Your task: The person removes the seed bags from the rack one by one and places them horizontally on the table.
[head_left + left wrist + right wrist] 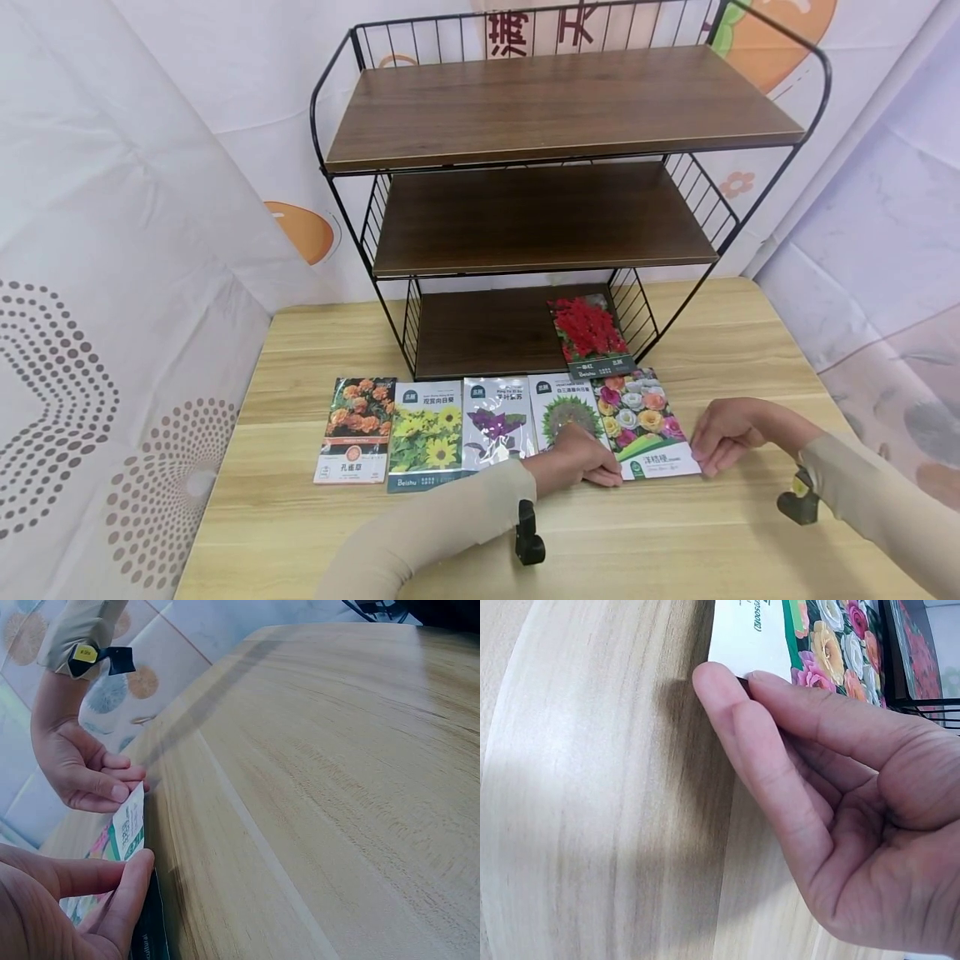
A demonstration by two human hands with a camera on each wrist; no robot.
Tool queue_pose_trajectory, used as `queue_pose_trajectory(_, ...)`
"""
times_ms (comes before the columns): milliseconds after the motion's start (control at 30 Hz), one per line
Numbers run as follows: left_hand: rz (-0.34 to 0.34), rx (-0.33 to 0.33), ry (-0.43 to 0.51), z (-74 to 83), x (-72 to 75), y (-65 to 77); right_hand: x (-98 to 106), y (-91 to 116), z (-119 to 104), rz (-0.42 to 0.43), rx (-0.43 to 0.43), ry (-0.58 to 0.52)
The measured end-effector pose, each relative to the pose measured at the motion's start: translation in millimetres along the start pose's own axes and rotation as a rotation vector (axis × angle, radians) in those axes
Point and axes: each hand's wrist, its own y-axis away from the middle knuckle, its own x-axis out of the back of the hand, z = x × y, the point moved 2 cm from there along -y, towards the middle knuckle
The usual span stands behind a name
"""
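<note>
A seed packet with multicoloured flowers (pixel 643 417) lies at the right end of a row on the table. Its lower left corner is pinched between thumb and finger of my left hand (pixel 576 457), which reaches across the sunflower packet with the green-rimmed head (pixel 564 407). At the lower right corner, my right hand (pixel 723 433) pinches the same packet. The right wrist view shows thumb and fingertips (pixel 718 681) meeting at the white corner. In the left wrist view the packet's white lower edge (pixel 129 821) stretches between both hands.
Further left lie a purple-leaf packet (pixel 495 421), a yellow sunflower packet (pixel 426 429) and an orange marigold packet (pixel 356 429). A red-flower packet (pixel 588 329) leans on the bottom shelf (pixel 480 333) of a black wire rack, overlapping the row. Two brown shelves (pixel 540 217) rise above.
</note>
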Motion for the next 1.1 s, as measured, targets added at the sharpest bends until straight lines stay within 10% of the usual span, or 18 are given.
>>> queue_pose_trajectory(1100, 0.036, -0.017, -0.051, 5.2, -0.2, 8.5, 4.9, 0.3, -0.3, -0.035, 0.014, 0.008)
